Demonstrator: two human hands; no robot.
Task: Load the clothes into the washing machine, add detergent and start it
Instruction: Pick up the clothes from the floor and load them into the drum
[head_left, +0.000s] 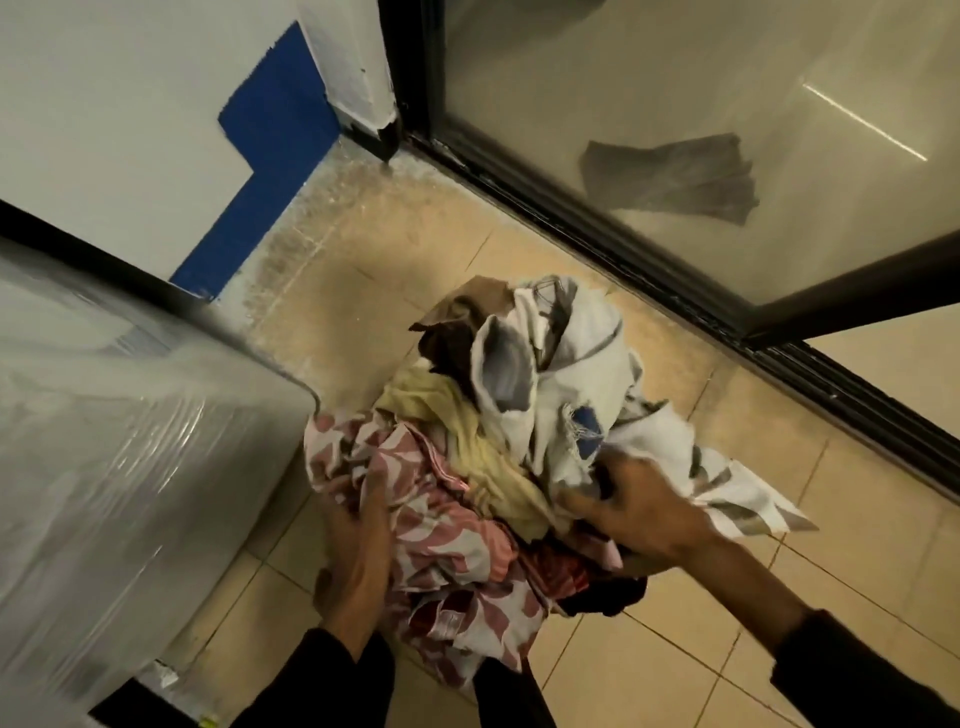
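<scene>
A heap of clothes (498, 447) is gathered between my hands above the tiled floor: a pink and white patterned cloth, a yellow piece, white and grey garments, some dark brown ones. My left hand (358, 540) presses into the pink patterned cloth on the heap's left side. My right hand (634, 514) grips the white and dark cloth on its right side. The washing machine (119, 426), white and wrapped in shiny plastic film, stands at the left, its corner touching the heap. No detergent is in view.
A white wall (130, 104) with a blue painted band (270, 145) runs behind the machine. A dark-framed glass sliding door (727, 156) closes off the right side. Beige floor tiles (675, 665) lie below me.
</scene>
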